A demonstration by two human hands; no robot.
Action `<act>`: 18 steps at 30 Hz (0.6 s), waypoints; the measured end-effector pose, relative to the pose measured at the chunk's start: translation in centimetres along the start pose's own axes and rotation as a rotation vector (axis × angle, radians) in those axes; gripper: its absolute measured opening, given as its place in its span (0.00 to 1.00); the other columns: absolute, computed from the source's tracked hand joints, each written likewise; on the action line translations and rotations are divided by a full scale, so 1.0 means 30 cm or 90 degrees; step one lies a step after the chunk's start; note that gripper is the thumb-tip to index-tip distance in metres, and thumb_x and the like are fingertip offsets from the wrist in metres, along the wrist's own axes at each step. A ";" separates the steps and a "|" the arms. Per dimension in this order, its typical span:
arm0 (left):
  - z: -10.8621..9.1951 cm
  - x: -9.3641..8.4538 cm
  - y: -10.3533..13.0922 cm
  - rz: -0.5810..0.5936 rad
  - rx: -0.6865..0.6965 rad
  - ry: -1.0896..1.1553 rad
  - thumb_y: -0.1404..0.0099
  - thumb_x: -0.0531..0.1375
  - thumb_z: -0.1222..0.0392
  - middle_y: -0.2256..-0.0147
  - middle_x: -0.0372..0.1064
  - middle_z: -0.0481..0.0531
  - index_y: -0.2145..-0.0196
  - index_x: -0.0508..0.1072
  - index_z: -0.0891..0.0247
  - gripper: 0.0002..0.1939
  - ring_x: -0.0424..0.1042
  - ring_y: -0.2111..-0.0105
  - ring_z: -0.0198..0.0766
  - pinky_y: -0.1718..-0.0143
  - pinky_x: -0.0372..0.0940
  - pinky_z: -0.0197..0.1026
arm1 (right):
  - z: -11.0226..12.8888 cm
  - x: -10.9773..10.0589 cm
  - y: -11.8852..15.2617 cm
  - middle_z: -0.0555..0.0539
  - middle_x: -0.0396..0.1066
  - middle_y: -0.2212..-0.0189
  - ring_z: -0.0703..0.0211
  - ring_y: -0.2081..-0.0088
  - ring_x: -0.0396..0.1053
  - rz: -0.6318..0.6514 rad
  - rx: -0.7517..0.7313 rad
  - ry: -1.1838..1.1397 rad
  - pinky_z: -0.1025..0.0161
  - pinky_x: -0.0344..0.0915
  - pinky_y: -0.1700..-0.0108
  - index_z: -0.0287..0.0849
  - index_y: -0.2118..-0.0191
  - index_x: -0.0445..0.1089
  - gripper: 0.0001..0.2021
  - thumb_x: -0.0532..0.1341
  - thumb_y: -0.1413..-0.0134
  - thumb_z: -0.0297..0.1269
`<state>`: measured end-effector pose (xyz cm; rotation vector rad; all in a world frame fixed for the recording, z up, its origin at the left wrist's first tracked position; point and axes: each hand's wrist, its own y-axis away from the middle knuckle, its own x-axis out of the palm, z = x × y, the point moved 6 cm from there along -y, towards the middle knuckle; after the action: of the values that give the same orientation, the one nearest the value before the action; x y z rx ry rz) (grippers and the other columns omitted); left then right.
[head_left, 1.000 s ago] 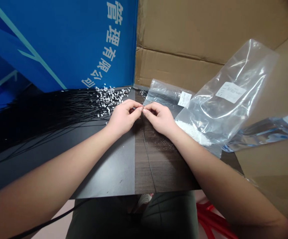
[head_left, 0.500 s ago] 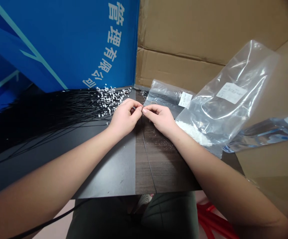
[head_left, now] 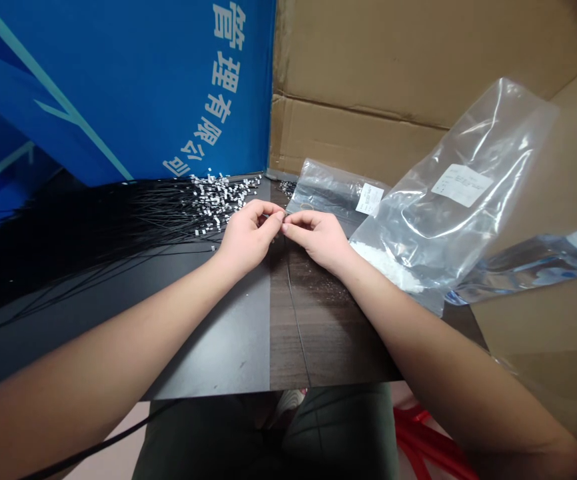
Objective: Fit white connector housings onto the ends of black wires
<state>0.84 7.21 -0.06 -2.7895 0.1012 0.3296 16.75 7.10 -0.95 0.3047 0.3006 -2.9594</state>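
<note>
I can see dark, greenish trousers (head_left: 343,433) and a pale shoe (head_left: 291,400), partly hidden; left hand (head_left: 246,235), right hand (head_left: 322,239) and both forearms (head_left: 178,310) are bare.

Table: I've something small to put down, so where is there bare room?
Two front-edge patches: grey tabletop between the left forearm and brown wood; brown wood between the thin wire and right forearm. Crowded: black wires at back left, clear bags at back right.
</note>
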 end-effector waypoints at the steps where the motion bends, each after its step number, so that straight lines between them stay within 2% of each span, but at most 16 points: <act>1: 0.005 0.003 0.000 0.005 -0.021 0.028 0.33 0.64 0.55 0.68 0.75 0.51 0.62 0.78 0.64 0.09 0.71 0.71 0.36 0.69 0.67 0.40 | -0.001 -0.003 0.000 0.48 0.79 0.68 0.59 0.66 0.70 -0.007 0.006 0.003 0.59 0.66 0.60 0.41 0.69 0.79 0.11 0.70 0.50 0.45; 3: 0.011 0.008 0.001 0.017 -0.050 0.075 0.34 0.64 0.55 0.70 0.74 0.50 0.62 0.78 0.64 0.09 0.70 0.73 0.35 0.70 0.67 0.39 | -0.003 -0.009 0.000 0.48 0.79 0.69 0.59 0.66 0.70 -0.017 0.015 0.001 0.59 0.66 0.59 0.41 0.69 0.79 0.11 0.71 0.51 0.44; 6: 0.007 0.015 0.002 0.038 -0.054 0.101 0.36 0.67 0.54 0.68 0.76 0.51 0.60 0.80 0.65 0.11 0.71 0.71 0.35 0.70 0.67 0.39 | -0.001 -0.012 0.003 0.49 0.78 0.70 0.61 0.68 0.69 -0.016 0.030 -0.013 0.60 0.65 0.61 0.41 0.70 0.79 0.10 0.71 0.51 0.43; 10: 0.002 0.013 0.003 0.052 -0.031 0.074 0.38 0.70 0.51 0.63 0.79 0.54 0.60 0.82 0.64 0.14 0.73 0.69 0.36 0.67 0.69 0.40 | 0.008 -0.012 0.007 0.49 0.78 0.71 0.60 0.68 0.68 -0.006 0.037 -0.009 0.60 0.64 0.61 0.40 0.70 0.80 0.09 0.70 0.51 0.41; 18: -0.007 0.000 0.001 0.029 0.001 0.039 0.38 0.70 0.52 0.65 0.79 0.53 0.64 0.83 0.62 0.11 0.74 0.69 0.37 0.67 0.68 0.40 | 0.007 -0.008 0.006 0.49 0.78 0.71 0.59 0.68 0.69 0.011 0.028 0.000 0.60 0.64 0.61 0.41 0.71 0.80 0.10 0.71 0.50 0.44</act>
<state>0.88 7.12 0.14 -2.7992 0.1794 0.2553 16.98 6.90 -0.73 0.3121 0.2318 -2.9528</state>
